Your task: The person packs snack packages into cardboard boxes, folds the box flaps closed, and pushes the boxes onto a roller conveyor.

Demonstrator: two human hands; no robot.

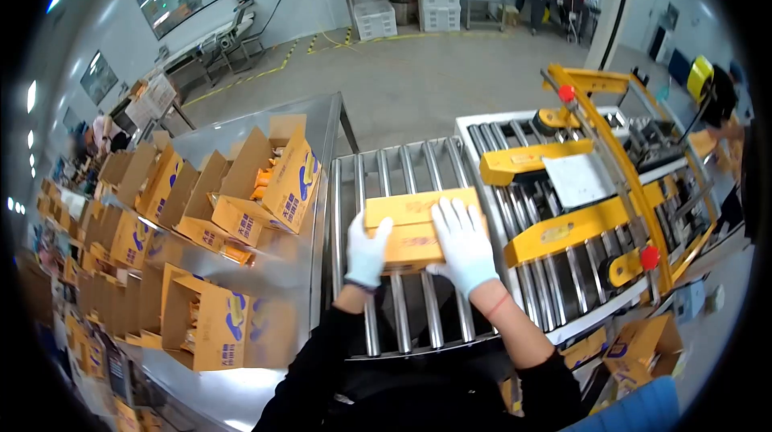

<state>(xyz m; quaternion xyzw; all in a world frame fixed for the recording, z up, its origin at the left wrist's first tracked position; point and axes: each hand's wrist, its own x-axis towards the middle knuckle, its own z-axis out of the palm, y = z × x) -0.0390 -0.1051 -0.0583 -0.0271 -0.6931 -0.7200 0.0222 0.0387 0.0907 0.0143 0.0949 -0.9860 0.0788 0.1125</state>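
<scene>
A closed cardboard box (402, 245) with printing on its top lies on the metal roller conveyor (430, 311) in front of me. My left hand (367, 251), in a white glove, grips the box's left end, its thumb over the top edge. Across the right part of the top lies my right hand (464, 247), also gloved in white, with fingers stretched forward and the thumb down at the near edge. Between them the hands hold the box; its underside is hidden.
On the left, a metal table (277, 295) carries rows of open cartons (293, 187) with orange packets inside. A yellow-framed machine (563, 231) with rollers adjoins the conveyor on the right. Another open carton (643, 348) stands low at right. A person (104, 133) is at far left.
</scene>
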